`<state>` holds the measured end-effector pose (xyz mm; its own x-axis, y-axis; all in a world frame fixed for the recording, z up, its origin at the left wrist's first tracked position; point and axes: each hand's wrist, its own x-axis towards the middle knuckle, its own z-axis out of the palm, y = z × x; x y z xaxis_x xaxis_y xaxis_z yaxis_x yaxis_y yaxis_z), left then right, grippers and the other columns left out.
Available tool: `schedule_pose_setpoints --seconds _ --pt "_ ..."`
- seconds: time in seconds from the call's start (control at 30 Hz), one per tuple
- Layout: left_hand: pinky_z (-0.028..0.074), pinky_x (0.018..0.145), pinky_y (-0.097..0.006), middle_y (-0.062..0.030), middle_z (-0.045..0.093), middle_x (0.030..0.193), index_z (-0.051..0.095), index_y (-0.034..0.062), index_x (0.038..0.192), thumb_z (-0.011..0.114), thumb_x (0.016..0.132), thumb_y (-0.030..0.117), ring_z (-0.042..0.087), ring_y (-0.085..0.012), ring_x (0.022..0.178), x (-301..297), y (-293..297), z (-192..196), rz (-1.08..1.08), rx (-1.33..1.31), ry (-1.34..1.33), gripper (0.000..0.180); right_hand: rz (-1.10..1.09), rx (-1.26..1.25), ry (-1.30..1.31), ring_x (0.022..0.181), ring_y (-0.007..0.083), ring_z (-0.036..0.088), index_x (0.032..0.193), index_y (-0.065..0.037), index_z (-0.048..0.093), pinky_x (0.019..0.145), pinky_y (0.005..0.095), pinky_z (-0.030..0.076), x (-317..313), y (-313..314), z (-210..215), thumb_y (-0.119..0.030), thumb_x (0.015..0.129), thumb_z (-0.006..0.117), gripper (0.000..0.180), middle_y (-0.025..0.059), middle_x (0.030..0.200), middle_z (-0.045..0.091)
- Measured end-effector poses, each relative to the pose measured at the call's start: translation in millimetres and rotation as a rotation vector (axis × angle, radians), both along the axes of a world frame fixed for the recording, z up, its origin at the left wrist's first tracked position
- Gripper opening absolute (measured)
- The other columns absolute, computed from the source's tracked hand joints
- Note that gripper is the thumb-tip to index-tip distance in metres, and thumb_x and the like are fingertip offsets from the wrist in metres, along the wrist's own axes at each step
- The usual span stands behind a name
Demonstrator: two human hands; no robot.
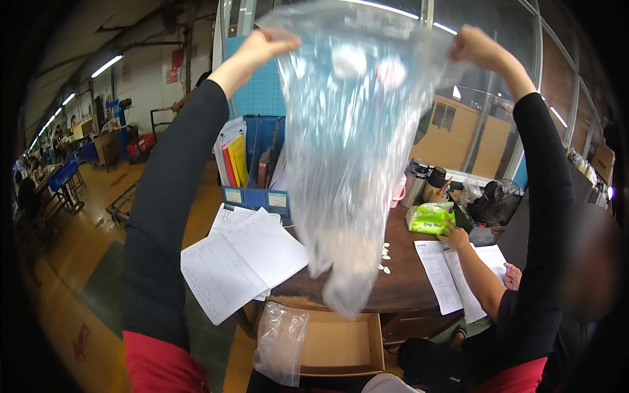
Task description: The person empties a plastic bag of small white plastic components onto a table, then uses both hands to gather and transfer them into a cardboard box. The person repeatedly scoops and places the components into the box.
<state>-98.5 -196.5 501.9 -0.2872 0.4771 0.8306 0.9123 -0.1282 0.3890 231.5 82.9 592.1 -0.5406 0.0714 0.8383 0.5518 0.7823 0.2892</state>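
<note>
Both my arms are raised, and a large clear plastic bag (354, 150) hangs stretched between them. My left hand (265, 47) pinches its upper left corner; my right hand (473, 49) is closed on the upper right corner. The bag tapers downward to a bunched end above the desk edge. Whether anything lies inside it I cannot tell. Below it, a smaller clear bag (280, 344) rests over the left side of an open cardboard box (344, 347). Several small white pieces (385, 257) lie on the desk beside the large bag.
An open notebook (242, 262) overhangs the brown desk (406, 281) at left, before a blue file rack (265, 196). At right, a co-worker's hand (457, 236) touches a green tissue pack (430, 217) near printed papers (438, 275). Flasks (416, 173) and a black fan (498, 202) stand behind.
</note>
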Motion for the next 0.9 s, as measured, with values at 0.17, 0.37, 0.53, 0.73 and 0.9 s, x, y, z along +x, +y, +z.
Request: schedule_pose_setpoints --seconds 0.17,0.37,0.53,0.73,0.9 --pt "0.047 0.104 -0.038 -0.0105 0.074 0.124 0.080 0.0101 0.118 0.080 0.091 0.050 0.065 -0.0207 0.121 -3 15 -3 0.026 0.016 0.055 0.048 -0.249 0.015 0.201 0.105 0.0367 0.073 0.105 -0.013 0.079 0.092 0.0506 0.055 -14 25 -1 -0.024 0.093 0.065 0.021 0.0122 0.103 0.078" --pt "0.027 0.121 -0.058 -0.0181 0.065 0.139 0.063 0.0124 0.142 0.085 0.082 0.054 0.043 -0.0380 0.146 -20 39 6 0.520 0.097 0.202 0.077 -0.092 0.674 0.473 0.111 0.0326 0.067 0.103 -0.013 0.080 0.093 0.0467 0.053 4 57 7 -0.021 0.091 0.067 0.020 0.0073 0.118 0.074" --pt "0.013 0.124 -0.061 -0.0231 0.037 0.164 0.041 0.0183 0.160 0.085 0.081 0.049 0.021 -0.0413 0.157 -22 52 -3 0.264 0.438 0.269 0.095 0.073 -0.002 0.134 0.113 0.0302 0.068 0.106 -0.011 0.081 0.093 0.0461 0.053 11 88 23 -0.027 0.089 0.072 0.025 0.0075 0.122 0.074" --pt "0.022 0.122 -0.053 -0.0233 0.039 0.162 0.029 0.0173 0.163 0.086 0.082 0.040 0.029 -0.0381 0.153 21 69 -25 0.200 0.395 0.261 0.102 0.330 -0.061 0.223 0.118 0.0278 0.067 0.118 -0.009 0.078 0.098 0.0447 0.050 -13 81 -21 -0.033 0.092 0.075 0.036 0.0125 0.121 0.073" --pt "0.029 0.121 -0.047 -0.0235 0.041 0.160 0.018 0.0165 0.166 0.087 0.082 0.032 0.036 -0.0355 0.150 79 57 -52 0.092 0.428 0.317 0.109 0.561 -0.214 0.277 0.121 0.0275 0.066 0.124 -0.006 0.073 0.102 0.0436 0.050 -75 42 -110 -0.028 0.095 0.071 0.037 0.0139 0.127 0.070"
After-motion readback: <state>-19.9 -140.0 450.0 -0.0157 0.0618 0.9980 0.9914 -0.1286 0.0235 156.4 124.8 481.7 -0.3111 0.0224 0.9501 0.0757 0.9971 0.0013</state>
